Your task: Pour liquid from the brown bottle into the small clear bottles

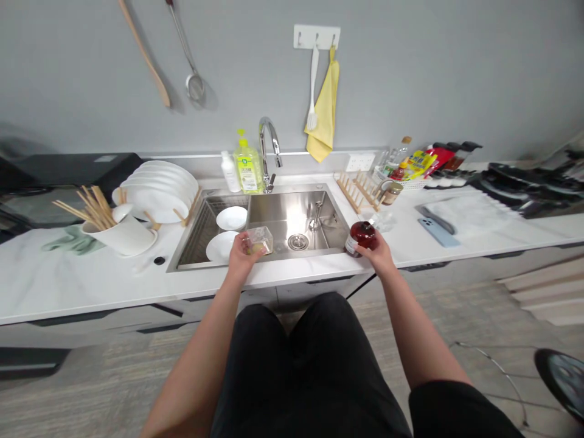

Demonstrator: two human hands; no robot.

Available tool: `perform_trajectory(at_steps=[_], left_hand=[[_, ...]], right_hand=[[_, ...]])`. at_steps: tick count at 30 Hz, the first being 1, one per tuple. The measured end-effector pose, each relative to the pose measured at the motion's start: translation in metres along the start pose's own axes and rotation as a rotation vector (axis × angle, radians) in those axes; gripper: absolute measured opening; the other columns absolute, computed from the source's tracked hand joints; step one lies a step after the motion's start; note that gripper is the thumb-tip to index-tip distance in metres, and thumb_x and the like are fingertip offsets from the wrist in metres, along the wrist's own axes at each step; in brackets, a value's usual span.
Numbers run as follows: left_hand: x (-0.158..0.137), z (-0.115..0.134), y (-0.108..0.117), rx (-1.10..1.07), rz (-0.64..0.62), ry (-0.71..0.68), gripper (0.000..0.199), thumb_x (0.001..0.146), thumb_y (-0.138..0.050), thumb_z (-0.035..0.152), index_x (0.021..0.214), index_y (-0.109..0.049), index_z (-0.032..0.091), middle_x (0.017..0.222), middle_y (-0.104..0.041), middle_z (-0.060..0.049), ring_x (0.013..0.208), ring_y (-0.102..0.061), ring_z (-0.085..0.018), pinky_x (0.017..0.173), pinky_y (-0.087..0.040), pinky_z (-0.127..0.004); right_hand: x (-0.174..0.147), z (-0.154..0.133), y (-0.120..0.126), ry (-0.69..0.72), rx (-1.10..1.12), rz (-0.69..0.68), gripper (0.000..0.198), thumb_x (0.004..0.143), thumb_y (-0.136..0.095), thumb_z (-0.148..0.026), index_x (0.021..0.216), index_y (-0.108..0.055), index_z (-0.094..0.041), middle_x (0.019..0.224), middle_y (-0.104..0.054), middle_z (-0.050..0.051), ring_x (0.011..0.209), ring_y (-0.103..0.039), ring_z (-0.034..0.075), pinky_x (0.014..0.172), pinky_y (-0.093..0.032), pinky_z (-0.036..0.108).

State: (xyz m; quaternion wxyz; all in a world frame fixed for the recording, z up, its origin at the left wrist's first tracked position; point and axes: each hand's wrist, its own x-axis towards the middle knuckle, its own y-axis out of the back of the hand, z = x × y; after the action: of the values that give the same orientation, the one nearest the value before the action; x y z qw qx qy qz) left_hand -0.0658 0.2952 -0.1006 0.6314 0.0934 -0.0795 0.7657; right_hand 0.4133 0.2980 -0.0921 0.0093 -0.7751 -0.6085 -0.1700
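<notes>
My left hand [240,258] is closed round a small clear container [261,238], tilted over the front edge of the steel sink [292,210]. Something yellowish shows near its base; I cannot make out what it is. At the sink's front right corner, my right hand [376,250] grips a dark red bottle [364,232] with a pale label. Two white bowls [232,217] stand in the left part of the sink, one close beside my left hand. The chrome faucet [268,143] rises behind the basin.
Behind the sink stand a yellow-green soap bottle [247,167] and a white bottle [229,172]. White plates [157,191] and a chopstick holder [121,234] are on the left. A wooden rack [351,194], glass jar [391,193] and blue phone [438,231] occupy the right counter.
</notes>
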Motion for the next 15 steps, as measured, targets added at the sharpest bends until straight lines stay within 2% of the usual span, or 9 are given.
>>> perform_trajectory(at_steps=[3,6,10,15], left_hand=[[0.0,0.001,-0.001,0.021,-0.011,-0.012,0.08,0.068,-0.102,0.048,0.132,-0.059,0.025,0.122,-0.078,-0.009,0.114,-0.078,-0.03,0.11,-0.06,-0.051],[0.002,-0.002,-0.002,0.046,-0.017,-0.019,0.08,0.067,-0.102,0.049,0.131,-0.06,0.025,0.123,-0.078,-0.009,0.116,-0.078,-0.031,0.111,-0.059,-0.052],[0.003,-0.006,0.0,0.077,-0.021,-0.014,0.081,0.068,-0.102,0.051,0.133,-0.061,0.024,0.128,-0.077,-0.01,0.117,-0.078,-0.03,0.114,-0.057,-0.053],[0.004,-0.005,-0.001,0.047,-0.031,-0.007,0.082,0.066,-0.102,0.05,0.133,-0.061,0.024,0.129,-0.078,-0.011,0.118,-0.078,-0.03,0.115,-0.058,-0.053]], right_hand=[[-0.005,0.016,0.037,-0.027,-0.024,0.125,0.09,0.064,-0.105,-0.064,0.137,-0.071,-0.024,0.124,-0.084,0.014,0.109,-0.082,0.034,0.111,-0.061,0.065],[-0.002,0.026,0.056,-0.02,-0.03,0.199,0.091,0.063,-0.104,-0.063,0.137,-0.07,-0.022,0.124,-0.084,0.015,0.111,-0.081,0.034,0.111,-0.062,0.062],[0.004,0.022,0.061,0.035,-0.026,0.228,0.088,0.065,-0.103,-0.065,0.135,-0.07,-0.021,0.124,-0.083,0.016,0.115,-0.08,0.036,0.11,-0.063,0.059],[0.007,0.012,0.057,0.05,-0.058,0.208,0.094,0.066,-0.101,-0.067,0.14,-0.069,-0.019,0.129,-0.081,0.017,0.124,-0.076,0.038,0.114,-0.061,0.058]])
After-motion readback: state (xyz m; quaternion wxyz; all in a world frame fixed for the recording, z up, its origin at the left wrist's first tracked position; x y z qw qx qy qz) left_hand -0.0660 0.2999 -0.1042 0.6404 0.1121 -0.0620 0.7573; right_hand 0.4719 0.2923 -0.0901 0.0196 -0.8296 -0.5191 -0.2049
